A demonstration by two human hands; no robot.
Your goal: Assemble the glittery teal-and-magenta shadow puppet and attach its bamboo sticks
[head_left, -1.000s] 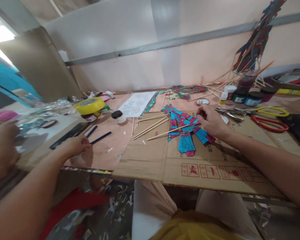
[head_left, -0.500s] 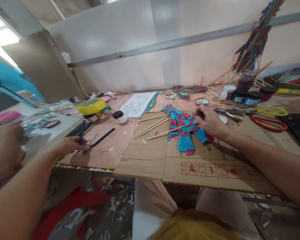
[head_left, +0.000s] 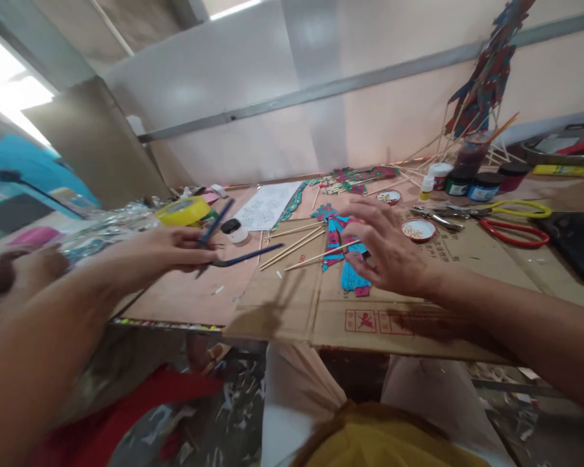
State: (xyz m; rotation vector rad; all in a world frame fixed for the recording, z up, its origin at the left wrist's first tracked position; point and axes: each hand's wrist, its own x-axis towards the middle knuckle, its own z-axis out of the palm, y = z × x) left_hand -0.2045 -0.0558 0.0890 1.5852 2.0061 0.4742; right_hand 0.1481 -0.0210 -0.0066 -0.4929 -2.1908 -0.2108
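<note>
My left hand is closed around the head end of a pair of blue-handled pliers, its two handles spread apart and pointing right. My right hand hovers over the blue and pink painted cut-out figure with fingers curved and apart, and I see nothing held in it. Part of the figure is hidden behind that hand. Thin wooden sticks lie beside the figure on the cardboard sheet; one stick reaches across it.
Small lids with beads, red-handled scissors, a phone and paint jars stand to the right. Yellow tape, a small black-capped jar and a drawing sheet lie left. Another person's hand is at far left.
My left hand has lifted and moved right with the pliers toward the sticks. My right hand has risen off the figure and its fingers have spread, moving slightly left.
</note>
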